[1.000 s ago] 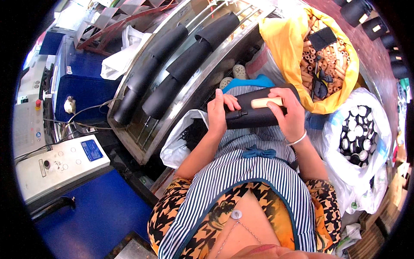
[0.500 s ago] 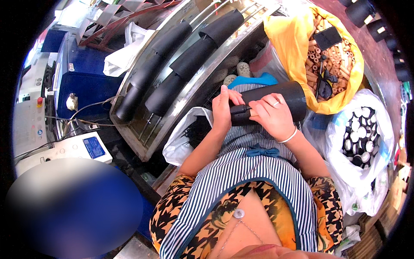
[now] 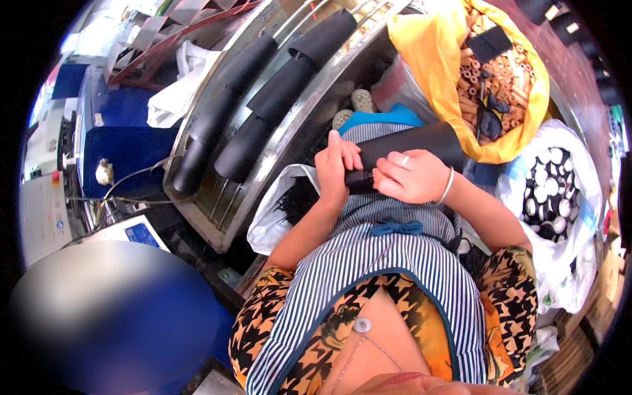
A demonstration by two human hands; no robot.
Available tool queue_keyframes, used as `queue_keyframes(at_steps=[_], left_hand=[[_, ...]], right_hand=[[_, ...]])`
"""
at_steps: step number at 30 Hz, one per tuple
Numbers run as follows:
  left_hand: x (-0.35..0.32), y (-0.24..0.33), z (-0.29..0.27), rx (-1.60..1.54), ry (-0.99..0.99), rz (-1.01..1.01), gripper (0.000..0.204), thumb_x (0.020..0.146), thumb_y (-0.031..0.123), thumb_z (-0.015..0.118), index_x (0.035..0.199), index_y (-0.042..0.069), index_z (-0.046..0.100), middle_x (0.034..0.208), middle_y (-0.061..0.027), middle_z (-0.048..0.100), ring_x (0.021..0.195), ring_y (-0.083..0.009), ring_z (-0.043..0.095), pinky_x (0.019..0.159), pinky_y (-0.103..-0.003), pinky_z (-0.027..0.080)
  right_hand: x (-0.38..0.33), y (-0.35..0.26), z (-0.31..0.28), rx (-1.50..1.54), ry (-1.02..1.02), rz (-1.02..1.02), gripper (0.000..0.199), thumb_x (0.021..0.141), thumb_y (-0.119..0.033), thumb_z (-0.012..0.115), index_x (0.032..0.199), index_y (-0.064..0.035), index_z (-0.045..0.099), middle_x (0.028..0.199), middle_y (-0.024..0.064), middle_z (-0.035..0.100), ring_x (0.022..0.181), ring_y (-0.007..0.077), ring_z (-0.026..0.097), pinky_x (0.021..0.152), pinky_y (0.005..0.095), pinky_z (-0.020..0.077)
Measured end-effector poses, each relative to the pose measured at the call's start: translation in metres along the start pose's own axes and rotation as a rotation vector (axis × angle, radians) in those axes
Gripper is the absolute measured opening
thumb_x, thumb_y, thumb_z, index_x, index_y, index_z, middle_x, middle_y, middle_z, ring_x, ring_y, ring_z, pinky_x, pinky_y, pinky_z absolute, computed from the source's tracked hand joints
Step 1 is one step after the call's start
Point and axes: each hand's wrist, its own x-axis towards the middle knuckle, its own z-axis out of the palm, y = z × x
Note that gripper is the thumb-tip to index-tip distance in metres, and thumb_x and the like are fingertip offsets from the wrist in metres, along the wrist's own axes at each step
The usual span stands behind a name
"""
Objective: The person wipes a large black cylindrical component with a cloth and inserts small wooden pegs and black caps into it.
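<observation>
Across my lap lies a black tapered cylinder (image 3: 424, 137), tilted with its wider end to the right. My left hand (image 3: 336, 168) is closed around its left end, the thumb sticking up along the rim. Against the near side of the cylinder, my right hand (image 3: 416, 178) has its fingers curled and pinched together. Whatever sits between those right fingertips, if anything, is hidden. Under the cylinder is a striped apron (image 3: 401, 207) with blue trim.
Ahead to the left, a metal trough (image 3: 227, 227) carries rods with black tapered cylinders (image 3: 280, 85). A yellow bag (image 3: 431, 46) of tan tubes (image 3: 467, 89) and a white bag (image 3: 579, 263) of black-and-white round caps (image 3: 545, 191) stand right. Left is a blue cabinet (image 3: 128, 131).
The small black rod with a tan end, seen earlier between my hands, no longer shows. My right hand has shifted slightly left and down along the cylinder. The surroundings have shifted a little left.
</observation>
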Motion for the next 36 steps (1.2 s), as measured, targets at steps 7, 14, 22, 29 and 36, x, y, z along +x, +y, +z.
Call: queue_keyframes(at_steps=[7,14,22,29,36], left_hand=[[-0.014,0.000,0.011,0.177,0.114,-0.025,0.055,0.107,0.028,0.031,0.063,0.004,0.052,0.056,-0.0062,0.053,0.057,-0.0158,0.050,0.073,-0.034,0.047],[-0.018,0.014,0.034,0.084,0.228,-0.142,0.055,0.106,0.030,0.036,0.055,0.011,0.035,0.054,-0.0019,0.041,0.055,-0.0149,0.040,0.074,-0.033,0.043],[-0.008,0.011,0.010,0.052,-0.019,-0.204,0.051,0.106,0.035,0.034,0.066,0.007,0.048,0.068,-0.0024,0.053,0.065,-0.0120,0.050,0.064,-0.027,0.040],[-0.013,0.049,0.026,0.982,-0.712,0.600,0.047,0.070,0.027,0.082,0.105,0.003,0.063,0.102,-0.0126,0.065,0.096,-0.0346,0.060,0.086,-0.042,0.047],[-0.012,0.038,0.032,1.138,-0.460,0.618,0.030,0.072,0.007,0.076,0.100,0.002,0.065,0.100,-0.0133,0.065,0.094,-0.0331,0.061,0.084,-0.042,0.048]], right_hand=[[-0.012,-0.001,0.004,0.106,0.043,0.070,0.015,0.075,-0.025,0.059,0.078,-0.0145,0.049,0.072,0.0008,0.051,0.067,0.0141,0.056,0.043,0.0269,0.0455],[-0.003,-0.022,0.003,0.103,0.029,0.219,0.017,0.079,-0.026,0.061,0.088,-0.0127,0.054,0.065,0.0050,0.056,0.056,0.0209,0.059,0.042,0.0318,0.0459],[0.020,-0.011,-0.014,0.610,-0.256,0.732,0.036,0.077,-0.039,0.070,0.098,-0.0131,0.056,0.069,0.0125,0.064,0.066,0.0334,0.065,0.060,0.0460,0.0499],[-0.114,0.033,-0.089,0.086,0.540,1.181,0.026,0.083,-0.028,0.068,0.097,-0.0069,0.067,0.094,0.0127,0.067,0.090,0.0324,0.064,0.080,0.0421,0.0515],[-0.439,-0.010,-0.221,-1.578,-0.120,1.986,0.086,0.074,-0.040,0.079,0.145,-0.0141,0.038,0.142,0.0133,0.046,0.132,0.0284,0.043,0.104,0.0557,0.0381]])
